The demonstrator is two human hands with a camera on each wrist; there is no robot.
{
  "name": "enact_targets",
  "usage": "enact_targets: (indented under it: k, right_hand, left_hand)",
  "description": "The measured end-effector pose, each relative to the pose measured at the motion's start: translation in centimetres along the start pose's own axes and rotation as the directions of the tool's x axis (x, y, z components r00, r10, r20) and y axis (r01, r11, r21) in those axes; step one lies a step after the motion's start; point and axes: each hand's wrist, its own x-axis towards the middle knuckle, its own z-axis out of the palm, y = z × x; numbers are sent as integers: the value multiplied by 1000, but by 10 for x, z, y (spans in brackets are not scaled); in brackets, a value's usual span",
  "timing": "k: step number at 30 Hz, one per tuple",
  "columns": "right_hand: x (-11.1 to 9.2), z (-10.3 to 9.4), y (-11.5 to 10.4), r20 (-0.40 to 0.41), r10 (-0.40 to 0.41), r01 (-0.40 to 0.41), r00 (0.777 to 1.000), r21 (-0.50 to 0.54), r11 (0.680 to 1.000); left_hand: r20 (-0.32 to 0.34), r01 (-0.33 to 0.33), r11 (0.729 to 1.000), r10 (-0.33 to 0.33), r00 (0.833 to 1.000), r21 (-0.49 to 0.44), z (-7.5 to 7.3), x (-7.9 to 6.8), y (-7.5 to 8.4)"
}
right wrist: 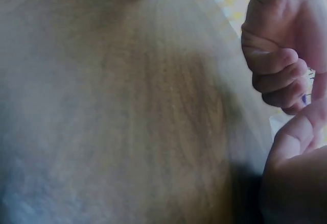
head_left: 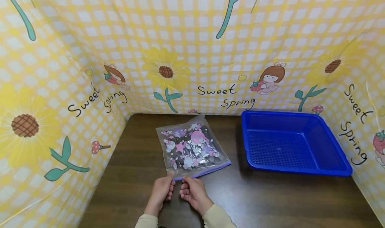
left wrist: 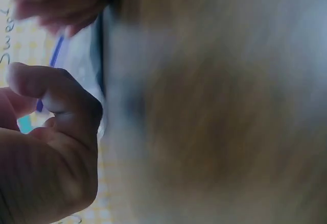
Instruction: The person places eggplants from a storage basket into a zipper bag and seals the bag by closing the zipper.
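A clear zip bag (head_left: 192, 148) printed with pink, purple and white cartoon figures and stars lies flat on the dark wooden table. Its purple zip edge (head_left: 207, 171) faces the person. My left hand (head_left: 162, 189) pinches the bag's near left corner, thumb on top and the other fingers curled under. Just beside it, my right hand (head_left: 195, 192) pinches the same purple edge between thumb and forefinger. In the left wrist view, a strip of the purple edge (left wrist: 56, 51) shows between the two hands. The right wrist view has both sets of curled fingers close together, mostly hiding the bag.
A blue plastic basket (head_left: 296, 171) with a perforated bottom stands to the right of the bag, near the table's back edge. Yellow checked cloth (head_left: 210, 61) with flowers and lettering rises around the back and both sides of the table (head_left: 270, 201).
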Motion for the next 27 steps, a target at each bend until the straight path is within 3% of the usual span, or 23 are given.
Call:
enact_targets:
  k: [6, 12, 18, 27]
  right_hand:
    - [2, 1, 2, 7, 4, -3, 1000, -62, 998]
    - [0, -1, -1, -22, -51, 49, 998, -66, 997]
    - [3, -14, -14, -38, -81, 79, 996, -64, 995]
    - [3, -37, -33, -75, -77, 72, 994, -68, 995]
  left_hand:
    - [22, -36, 999, 36, 999, -22, 5, -1, -4]
    - [-5, -66, 996, 67, 998, 57, 0, -3, -2]
    - [-27, -66, 996, 68, 997, 65, -5, 0, 0]
    - [-6, -61, 995, 61, 998, 76, -8, 1, 0]
